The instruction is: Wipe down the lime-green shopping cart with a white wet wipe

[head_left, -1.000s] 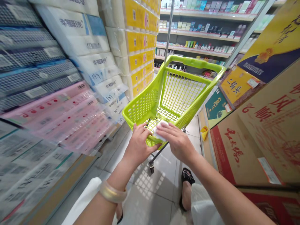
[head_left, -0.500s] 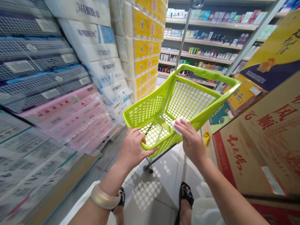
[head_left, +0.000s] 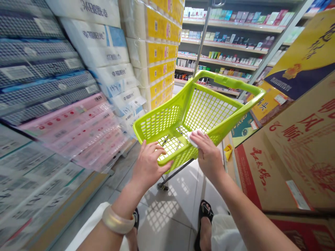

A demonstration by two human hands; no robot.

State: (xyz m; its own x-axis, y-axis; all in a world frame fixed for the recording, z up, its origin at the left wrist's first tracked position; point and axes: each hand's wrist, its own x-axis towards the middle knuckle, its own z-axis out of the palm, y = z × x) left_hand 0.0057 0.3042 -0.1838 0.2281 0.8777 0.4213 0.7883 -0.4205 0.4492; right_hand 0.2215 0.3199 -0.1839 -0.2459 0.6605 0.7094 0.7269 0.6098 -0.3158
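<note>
A lime-green plastic shopping cart [head_left: 167,122] with lattice sides stands tilted across the aisle in front of me. At its near corner, my left hand [head_left: 149,158] is hooked over the rim, fingers on the inner side and thumb along the outside. My right hand [head_left: 209,151] presses a folded white cloth or tissue [head_left: 192,138] onto the top rim of the cart's right side; its exact kind I cannot make out. Nothing lies in the visible part of the basket. Below it, a caster wheel [head_left: 162,187] rests on the tiles.
Stacked tissue packs [head_left: 110,73] and pink packages [head_left: 75,129] line the left. Large cardboard boxes [head_left: 272,177] crowd the right. Shelves of small bottles and boxes [head_left: 222,45] stand behind the cart, with a metal pole [head_left: 202,42] before them. Pale floor tiles [head_left: 180,202] run underneath.
The view has shifted slightly, so the surroundings sit a little further left. My right hand and the white cloth have moved slightly left along the rim. The left hand stays at the corner.
</note>
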